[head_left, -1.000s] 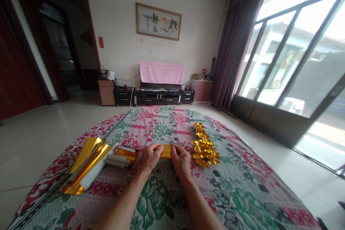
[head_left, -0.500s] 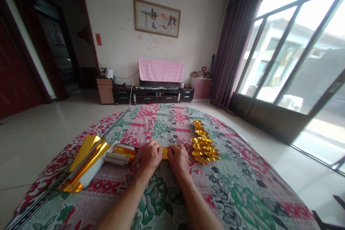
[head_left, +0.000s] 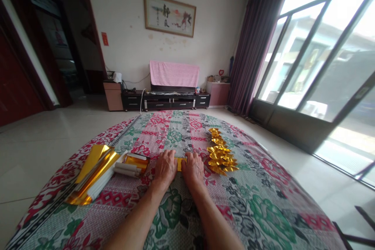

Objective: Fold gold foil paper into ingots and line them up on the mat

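Note:
A small piece of gold foil paper point(head_left: 180, 163) lies on the tablecloth between my hands, and only its middle shows. My left hand point(head_left: 166, 166) is on its left end, fingers bent forward over it. At the right end my right hand point(head_left: 193, 168) holds it the same way, thumb against the paper. The ends under the fingers are hidden. Right of my right hand stands a row of folded gold foil pieces point(head_left: 222, 152) with pointed tips. Left of my left hand are white-backed gold foil rolls point(head_left: 128, 168) and a larger stack of gold foil sheets point(head_left: 95, 175).
A floral cloth point(head_left: 263, 211) covers the round table. Beyond it stands a low black cabinet point(head_left: 170, 103) with a pink towel point(head_left: 174, 73) draped above. Glass doors point(head_left: 316, 58) and a purple curtain point(head_left: 249, 47) are on the right. Dark metal legs point(head_left: 356, 238) show at lower right.
My fingers have gone from tightly curled to stretched further forward over the paper. Both hands stay at its ends. The view has shifted slightly; the other foil pieces look unmoved.

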`<state>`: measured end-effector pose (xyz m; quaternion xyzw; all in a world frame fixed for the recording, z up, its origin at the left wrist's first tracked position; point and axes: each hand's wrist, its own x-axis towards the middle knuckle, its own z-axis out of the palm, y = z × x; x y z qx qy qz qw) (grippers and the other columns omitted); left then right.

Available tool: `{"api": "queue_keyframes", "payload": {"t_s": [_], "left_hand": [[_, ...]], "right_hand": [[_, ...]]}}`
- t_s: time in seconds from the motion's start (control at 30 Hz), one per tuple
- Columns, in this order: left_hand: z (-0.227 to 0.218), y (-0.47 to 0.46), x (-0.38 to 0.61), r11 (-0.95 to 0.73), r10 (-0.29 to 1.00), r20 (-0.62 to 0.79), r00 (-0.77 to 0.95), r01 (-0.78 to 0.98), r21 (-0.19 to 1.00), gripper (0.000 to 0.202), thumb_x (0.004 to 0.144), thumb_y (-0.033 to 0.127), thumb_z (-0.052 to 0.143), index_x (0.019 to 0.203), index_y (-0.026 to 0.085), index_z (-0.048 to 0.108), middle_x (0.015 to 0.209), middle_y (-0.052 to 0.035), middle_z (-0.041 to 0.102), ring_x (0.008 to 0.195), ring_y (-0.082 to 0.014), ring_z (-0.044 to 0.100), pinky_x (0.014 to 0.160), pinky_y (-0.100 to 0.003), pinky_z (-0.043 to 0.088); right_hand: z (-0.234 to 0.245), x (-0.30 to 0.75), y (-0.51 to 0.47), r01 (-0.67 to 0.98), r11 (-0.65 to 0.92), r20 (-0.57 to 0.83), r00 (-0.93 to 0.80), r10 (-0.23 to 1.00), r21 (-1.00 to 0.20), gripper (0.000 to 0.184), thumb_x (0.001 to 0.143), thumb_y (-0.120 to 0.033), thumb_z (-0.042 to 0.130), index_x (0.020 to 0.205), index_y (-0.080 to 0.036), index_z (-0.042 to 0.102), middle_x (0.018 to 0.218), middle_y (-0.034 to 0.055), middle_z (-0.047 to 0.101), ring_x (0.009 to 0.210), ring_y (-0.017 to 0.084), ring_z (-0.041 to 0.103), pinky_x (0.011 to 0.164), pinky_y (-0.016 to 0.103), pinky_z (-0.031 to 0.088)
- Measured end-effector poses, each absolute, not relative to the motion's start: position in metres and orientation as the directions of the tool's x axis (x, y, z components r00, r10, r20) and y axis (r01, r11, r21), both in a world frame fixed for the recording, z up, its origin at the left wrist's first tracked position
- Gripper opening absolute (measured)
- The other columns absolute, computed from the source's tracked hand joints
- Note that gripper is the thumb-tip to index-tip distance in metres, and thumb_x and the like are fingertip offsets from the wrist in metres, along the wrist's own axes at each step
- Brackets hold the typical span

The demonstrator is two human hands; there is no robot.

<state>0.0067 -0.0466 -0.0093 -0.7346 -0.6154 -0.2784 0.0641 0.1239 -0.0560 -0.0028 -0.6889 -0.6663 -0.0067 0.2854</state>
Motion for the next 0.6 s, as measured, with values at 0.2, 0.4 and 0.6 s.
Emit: {"api": "queue_keyframes", "payload": {"t_s": [0.2, 0.4, 0.6], "left_hand": [[-0.007, -0.047, 0.006, -0.221, 0.896, 0.43, 0.106, 0.949, 0.227, 0.022, 0.085, 0.021, 0.037, 0.078, 0.017, 0.057, 0.086, -0.0081, 0.057, 0.084, -0.0204, 0.051, 0.079, -0.033, 0.039], [-0.002, -0.05, -0.003, -0.319, 0.896, 0.396, 0.198, 0.91, 0.266, 0.014, 0.082, 0.028, 0.045, 0.083, 0.019, 0.056, 0.091, -0.0068, 0.055, 0.089, -0.0198, 0.05, 0.082, -0.032, 0.038], [0.002, -0.052, -0.017, -0.378, 0.904, 0.314, 0.29, 0.885, 0.272, 0.024, 0.079, 0.043, 0.049, 0.089, 0.022, 0.055, 0.096, -0.0048, 0.053, 0.092, -0.0202, 0.049, 0.081, -0.032, 0.039]], "right_hand": [[-0.004, 0.125, -0.055, 0.934, 0.062, 0.37, 0.077, 0.926, -0.351, 0.02, 0.084, -0.027, 0.044, 0.079, -0.02, 0.063, 0.089, 0.007, 0.056, 0.083, 0.019, 0.05, 0.069, 0.029, 0.032], [-0.005, 0.128, -0.06, 0.916, 0.138, 0.405, 0.028, 0.914, -0.376, 0.02, 0.082, -0.027, 0.045, 0.078, -0.021, 0.063, 0.088, 0.0062, 0.055, 0.081, 0.018, 0.049, 0.068, 0.028, 0.032], [-0.006, 0.132, -0.067, 0.897, 0.173, 0.391, 0.0, 0.92, -0.406, 0.015, 0.073, -0.026, 0.053, 0.085, -0.021, 0.06, 0.093, 0.0054, 0.053, 0.085, 0.02, 0.048, 0.071, 0.029, 0.033]]}}
